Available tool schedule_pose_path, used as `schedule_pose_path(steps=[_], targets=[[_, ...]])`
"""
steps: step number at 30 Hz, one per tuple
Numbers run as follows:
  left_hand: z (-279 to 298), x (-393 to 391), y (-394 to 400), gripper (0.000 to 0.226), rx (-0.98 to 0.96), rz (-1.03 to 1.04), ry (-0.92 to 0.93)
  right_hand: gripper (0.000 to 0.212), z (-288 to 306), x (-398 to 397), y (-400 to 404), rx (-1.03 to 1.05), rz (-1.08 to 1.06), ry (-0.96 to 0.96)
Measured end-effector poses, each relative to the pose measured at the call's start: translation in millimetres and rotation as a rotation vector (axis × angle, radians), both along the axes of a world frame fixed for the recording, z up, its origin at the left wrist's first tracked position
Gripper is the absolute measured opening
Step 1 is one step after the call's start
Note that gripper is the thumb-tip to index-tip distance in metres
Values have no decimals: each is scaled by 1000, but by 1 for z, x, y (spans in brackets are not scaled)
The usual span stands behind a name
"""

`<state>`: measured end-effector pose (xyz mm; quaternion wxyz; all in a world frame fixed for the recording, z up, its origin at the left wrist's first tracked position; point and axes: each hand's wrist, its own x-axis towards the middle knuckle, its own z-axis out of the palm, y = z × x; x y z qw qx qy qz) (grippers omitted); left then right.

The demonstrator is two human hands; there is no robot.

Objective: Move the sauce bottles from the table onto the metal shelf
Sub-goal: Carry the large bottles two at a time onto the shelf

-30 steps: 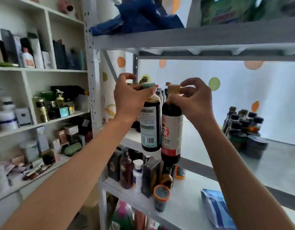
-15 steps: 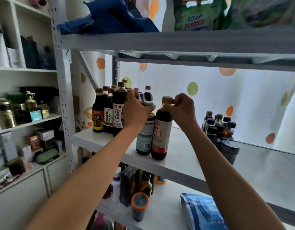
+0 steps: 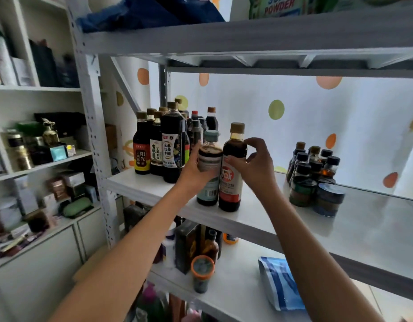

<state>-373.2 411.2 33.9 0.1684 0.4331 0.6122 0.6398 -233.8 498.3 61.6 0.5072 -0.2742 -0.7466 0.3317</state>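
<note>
Two sauce bottles upright side by side, touching, near front edge of metal shelf [image 3: 258, 219]. Left hand [image 3: 196, 169] wraps teal-capped bottle [image 3: 209, 168]; right hand [image 3: 254, 163] curls round tan-capped bottle [image 3: 233, 168]. Bottle cluster [image 3: 163, 145] just left and behind, so left hand's nearer; push bottles back-left

Matt white-painted metal shelf [image 3: 258, 219], centre frame; on it, two glossy dark plastic sauce bottles [image 3: 232, 173] with smooth paper labels.
</note>
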Motion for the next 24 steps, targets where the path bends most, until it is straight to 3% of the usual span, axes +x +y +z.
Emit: schedule_pose_path(steps=[4, 6, 11, 14, 16, 18, 24], targets=[[-20, -3, -4, 74, -91, -23, 11, 82, -34, 0, -7, -5, -91, -162], [-32, -6, -2, 71, -103, 13, 39, 79, -46, -2, -8, -58, -77, -189], [-40, -4, 11, 79, -134, 384, 281, 69, -52, 0, 2, -120, 46, -129], [-51, -6, 16, 85, -143, 230, 190, 62, -53, 4, 10, -133, 119, -121], [-56, -7, 10, 80, -117, 31, 31, 60, -56, 6, 13, -132, 145, -128], [-58, -11, 4, 75, -96, -20, -23, 60, -57, 5, 15, -130, 154, -128], [-64, -4, 12, 90, -204, 348, 299, 58, -58, 3, 17, -103, 156, -126]])
